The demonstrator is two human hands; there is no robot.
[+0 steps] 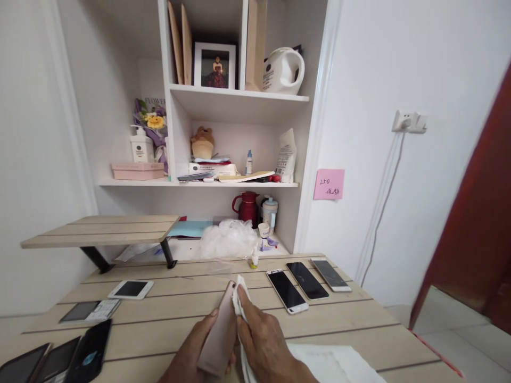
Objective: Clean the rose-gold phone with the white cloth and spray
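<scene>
A rose-gold phone (220,335) is tilted up on edge near the bottom centre, its back and camera corner showing. My left hand (195,346) is closed round its left side and lower edge. On its right side, my right hand (265,340) pinches a folded white cloth (240,298) against the phone's edge. Some fingertips are hidden behind the phone and cloth. Another white sheet (333,363) lies on the slatted table (351,322) by my right wrist.
Three phones (307,280) lie right of centre; several more devices (90,346) lie at the left. A small raised stand (107,230) is at back left. Behind the table rise white shelves (235,184) with a plastic bag (228,238) and a red jug (248,208). A small bottle (254,258) stands at the back edge.
</scene>
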